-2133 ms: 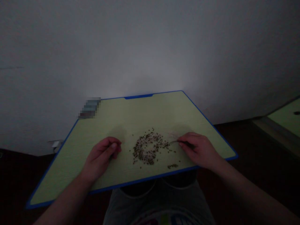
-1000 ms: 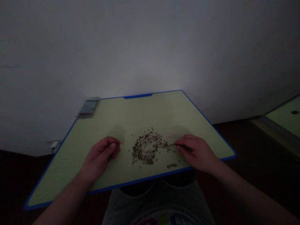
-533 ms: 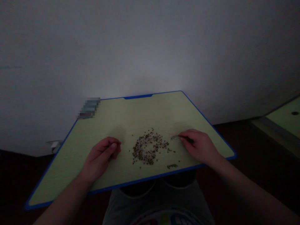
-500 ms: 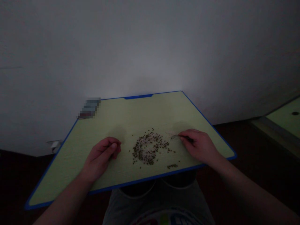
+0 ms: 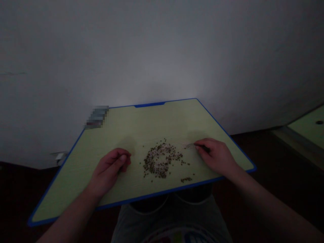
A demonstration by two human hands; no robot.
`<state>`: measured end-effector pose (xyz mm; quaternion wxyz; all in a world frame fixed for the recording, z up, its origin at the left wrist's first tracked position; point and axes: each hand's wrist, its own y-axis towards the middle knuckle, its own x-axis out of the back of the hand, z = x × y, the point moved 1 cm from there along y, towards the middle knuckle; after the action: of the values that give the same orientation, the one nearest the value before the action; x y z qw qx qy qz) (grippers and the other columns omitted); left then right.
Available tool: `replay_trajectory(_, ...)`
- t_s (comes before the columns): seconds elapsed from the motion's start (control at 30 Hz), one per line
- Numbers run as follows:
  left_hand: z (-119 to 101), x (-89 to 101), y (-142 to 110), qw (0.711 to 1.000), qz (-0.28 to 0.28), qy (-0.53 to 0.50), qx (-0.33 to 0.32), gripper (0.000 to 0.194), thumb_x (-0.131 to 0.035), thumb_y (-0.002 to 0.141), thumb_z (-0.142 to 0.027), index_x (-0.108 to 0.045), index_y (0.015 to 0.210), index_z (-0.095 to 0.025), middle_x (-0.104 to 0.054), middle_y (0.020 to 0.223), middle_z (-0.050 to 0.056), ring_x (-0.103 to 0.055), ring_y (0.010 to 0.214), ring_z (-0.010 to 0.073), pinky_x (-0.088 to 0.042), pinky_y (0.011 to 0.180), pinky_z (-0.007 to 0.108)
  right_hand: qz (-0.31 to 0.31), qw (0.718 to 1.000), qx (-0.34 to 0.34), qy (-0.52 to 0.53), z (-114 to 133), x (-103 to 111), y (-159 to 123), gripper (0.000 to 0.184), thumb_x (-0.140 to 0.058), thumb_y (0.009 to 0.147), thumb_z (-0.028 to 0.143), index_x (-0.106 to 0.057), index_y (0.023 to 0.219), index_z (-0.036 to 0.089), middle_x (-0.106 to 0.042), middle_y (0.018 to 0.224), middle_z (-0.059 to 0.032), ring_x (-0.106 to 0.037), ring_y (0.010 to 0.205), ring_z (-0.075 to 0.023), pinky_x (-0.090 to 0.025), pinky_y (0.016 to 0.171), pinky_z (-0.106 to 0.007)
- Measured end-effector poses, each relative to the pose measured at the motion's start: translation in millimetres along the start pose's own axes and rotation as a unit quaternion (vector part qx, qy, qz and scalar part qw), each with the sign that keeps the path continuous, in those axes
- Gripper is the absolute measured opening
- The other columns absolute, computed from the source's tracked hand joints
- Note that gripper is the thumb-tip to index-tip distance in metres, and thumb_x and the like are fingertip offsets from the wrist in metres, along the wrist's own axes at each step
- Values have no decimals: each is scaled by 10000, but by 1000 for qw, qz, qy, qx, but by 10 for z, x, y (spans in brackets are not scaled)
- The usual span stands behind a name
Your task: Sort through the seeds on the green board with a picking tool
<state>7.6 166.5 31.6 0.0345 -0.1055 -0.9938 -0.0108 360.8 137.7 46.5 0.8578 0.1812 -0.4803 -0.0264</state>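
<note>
My right hand is closed around thin tweezers with a dark body, over the right part of the table. Their fine tips point left, apart from each other, above a faint scatter of pale grains. Left of them lies a ring-shaped heap of mixed dark green beans and pale grains, with a bare patch in its middle. A short row of green beans lies near the front edge. My left hand rests left of the heap, fingers curled and thumb against them, with nothing showing in it.
The pale green folding table has a blue rim and stands against a grey wall. A blurred-out flat item lies at its far left corner. Another pale green surface shows at the right. My legs are below the front edge.
My right hand and the tweezers have shifted slightly, and the tips now look spread apart. My left hand and the heap have stayed put.
</note>
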Motion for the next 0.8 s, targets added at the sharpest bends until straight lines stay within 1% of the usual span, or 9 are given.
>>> replay_trajectory(0.17,8,13,4,1000,-4,-2,4,148,-630,814,-346,-645,842,-202,-608,644,-33,-473,546,88,-351,520,217,18,999,36,19,-2,3,12,180,-519,875,204,-689,928,176,-712,864,-58,-656,802,-187,-510,729,-318)
replay_trajectory(0.33,28,24,20,1000,0,-6,4,151,-623,820,-351,-639,830,-200,-592,622,-38,-461,533,85,-339,515,220,39,996,59,45,-16,58,-49,170,-529,867,191,-691,919,181,-704,835,-48,-653,781,-171,-513,707,-294)
replay_trajectory(0.4,25,22,21,1000,1,-2,3,148,-621,821,-350,-639,832,-204,-591,621,-40,-460,533,84,-338,516,218,41,997,57,43,-21,70,-67,171,-530,866,192,-692,921,183,-705,831,-47,-653,777,-171,-515,702,-295)
replay_trajectory(0.53,18,27,16,1000,-1,2,3,146,-621,820,-351,-636,831,-206,-587,622,-40,-459,535,84,-339,518,218,25,998,43,29,4,52,-56,177,-522,870,198,-691,920,179,-711,851,-54,-658,789,-179,-519,716,-310)
replay_trajectory(0.7,15,26,15,1000,4,9,1,145,-605,833,-347,-639,856,-208,-586,620,-37,-466,541,93,-345,524,226,27,998,55,21,68,3,-36,190,-508,875,197,-690,929,178,-711,846,-56,-656,782,-179,-517,709,-304)
replay_trajectory(0.8,0,6,15,1000,1,10,2,148,-610,826,-347,-643,850,-204,-598,627,-32,-468,538,93,-346,524,228,11,999,37,0,54,1,-43,199,-498,879,201,-687,933,169,-711,857,-65,-656,792,-190,-514,717,-318)
